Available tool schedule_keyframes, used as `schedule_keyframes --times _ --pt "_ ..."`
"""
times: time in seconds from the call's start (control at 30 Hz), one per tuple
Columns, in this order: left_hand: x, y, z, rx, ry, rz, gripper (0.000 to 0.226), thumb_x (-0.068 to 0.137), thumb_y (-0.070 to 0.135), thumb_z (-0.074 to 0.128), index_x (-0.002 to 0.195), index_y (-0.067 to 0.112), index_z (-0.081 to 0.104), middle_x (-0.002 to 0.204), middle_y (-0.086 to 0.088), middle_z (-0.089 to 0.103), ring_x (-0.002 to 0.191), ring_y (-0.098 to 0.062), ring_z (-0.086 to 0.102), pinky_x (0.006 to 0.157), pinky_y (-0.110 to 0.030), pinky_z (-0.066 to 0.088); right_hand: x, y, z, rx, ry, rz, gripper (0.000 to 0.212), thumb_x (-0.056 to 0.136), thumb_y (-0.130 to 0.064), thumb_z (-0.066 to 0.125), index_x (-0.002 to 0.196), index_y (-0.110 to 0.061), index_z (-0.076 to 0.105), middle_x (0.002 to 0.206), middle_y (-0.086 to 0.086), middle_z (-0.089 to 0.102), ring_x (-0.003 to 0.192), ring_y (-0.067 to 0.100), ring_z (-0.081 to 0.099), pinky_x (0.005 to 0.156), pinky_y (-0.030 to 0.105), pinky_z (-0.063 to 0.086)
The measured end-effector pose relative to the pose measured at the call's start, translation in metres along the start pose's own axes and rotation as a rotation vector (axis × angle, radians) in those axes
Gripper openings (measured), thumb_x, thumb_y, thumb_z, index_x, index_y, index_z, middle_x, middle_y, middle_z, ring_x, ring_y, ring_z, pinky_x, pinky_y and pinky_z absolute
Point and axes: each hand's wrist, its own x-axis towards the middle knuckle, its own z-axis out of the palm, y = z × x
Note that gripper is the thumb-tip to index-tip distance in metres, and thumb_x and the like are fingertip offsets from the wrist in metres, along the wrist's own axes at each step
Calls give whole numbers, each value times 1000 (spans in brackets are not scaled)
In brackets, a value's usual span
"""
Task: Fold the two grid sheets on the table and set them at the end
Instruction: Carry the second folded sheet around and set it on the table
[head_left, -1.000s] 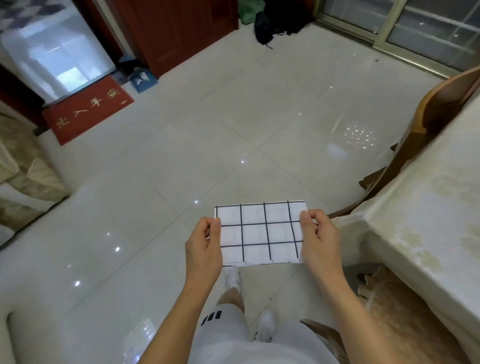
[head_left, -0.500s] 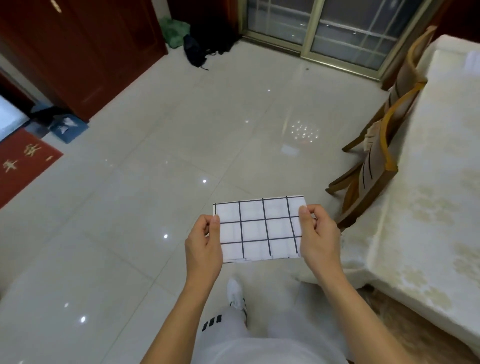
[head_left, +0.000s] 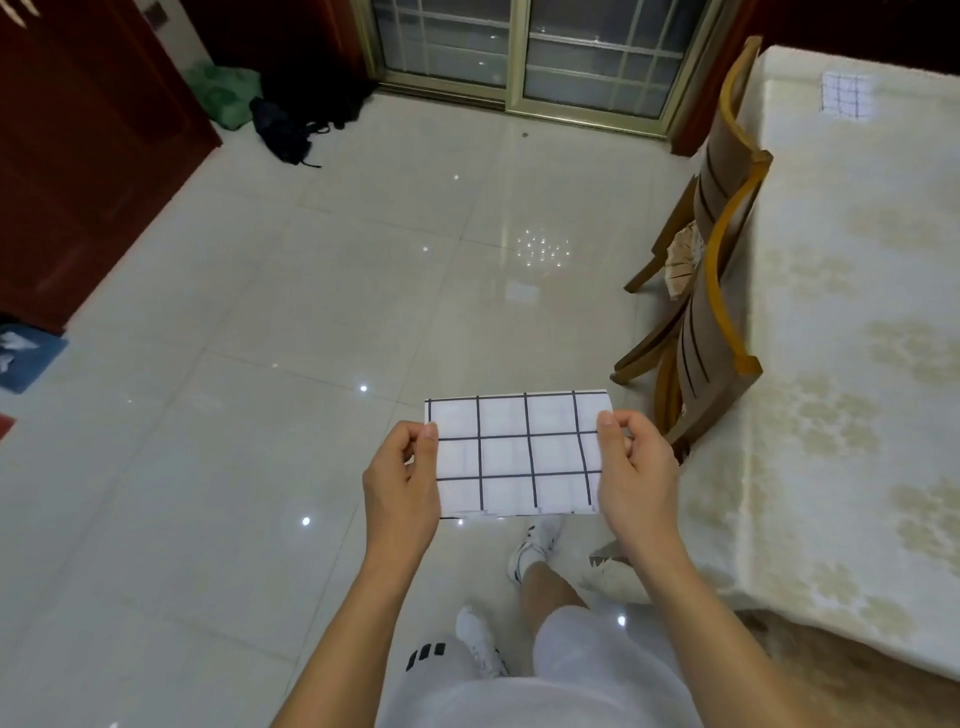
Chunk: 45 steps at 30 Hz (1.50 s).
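White folded grid sheet (head_left: 514, 454) is pinched at its ends by left hand (head_left: 400, 480) and right hand (head_left: 631, 475), beside the table (head_left: 841, 322). View has swung toward the second sheet (head_left: 845, 94) at the far end; placement judged imminent.

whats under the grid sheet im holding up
Below the folded grid sheet, gripped by the left hand and right hand, shiny floor tiles and a white shoe show. The floor directly behind it is covered.
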Motion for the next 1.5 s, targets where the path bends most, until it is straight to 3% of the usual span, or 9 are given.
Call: schedule_keyframes --times 0.23,0.37,0.43,0.57,0.67,0.87,1.0,1.17,1.5 --pt "80 27 54 -4 -40 11 28 102 29 50 79 14 58 77 -20 56 65 -15 46 60 -30 40 91 0 4 48 40 26 27 102 -27 47 83 -11 57 57 -6 39 52 5 39 51 15 36" --pt "127 52 100 -5 -60 8 30 102 30 49 75 17 55 65 -5 47 61 -9 40 55 -22 34 158 -2 -5 46 67 33 27 102 -27 48 83 -11 57 59 -5 43 53 3 41 50 12 36" --pt "148 65 123 -1 -71 11 31 102 29 49 73 18 52 63 2 43 59 -8 37 52 -19 32 189 -1 -11 43 71 51 27 102 -29 48 84 -12 58 61 0 47 54 3 42 50 14 38" --pt "187 86 164 -8 -92 14 30 102 28 49 78 12 55 73 -21 51 62 -15 42 54 -24 36 244 1 -21 76 101 67 26 101 -33 49 84 -16 59 62 7 51 54 9 43 51 24 41" --pt "212 99 187 -22 -106 12 31 102 28 48 78 10 56 70 -15 50 63 -16 41 54 -25 36 279 1 -25 70 101 85 24 101 -37 48 87 -20 59 70 14 58 59 24 51 53 30 47" --pt "261 119 218 -18 -115 13 31 102 29 49 78 10 56 74 -24 50 63 -16 41 57 -31 36 339 -4 -23 79 106 89 28 101 -33 48 81 -16 57 60 -3 47 53 4 42 50 16 38" --pt "299 127 235 -3 -136 35 31 102 29 49 77 11 57 73 -23 51 62 -16 41 56 -31 36 377 -6 -14 81 118 111 27 102 -32 48 85 -15 59 66 14 54 54 13 45 52 29 44" --pt "362 136 262 -7 -174 30 30 102 29 49 78 12 58 76 -24 54 63 -18 43 56 -33 38 435 -14 2 39 153 139 27 101 -33 48 86 -15 60 63 4 53 52 4 44 52 21 42" --pt "529 187 305 -40 -275 58 31 102 27 49 78 7 56 65 -9 47 60 -10 40 54 -24 36 582 -63 49 0 255 145 25 101 -30 48 83 -18 58 71 18 59 63 21 55 60 36 49"
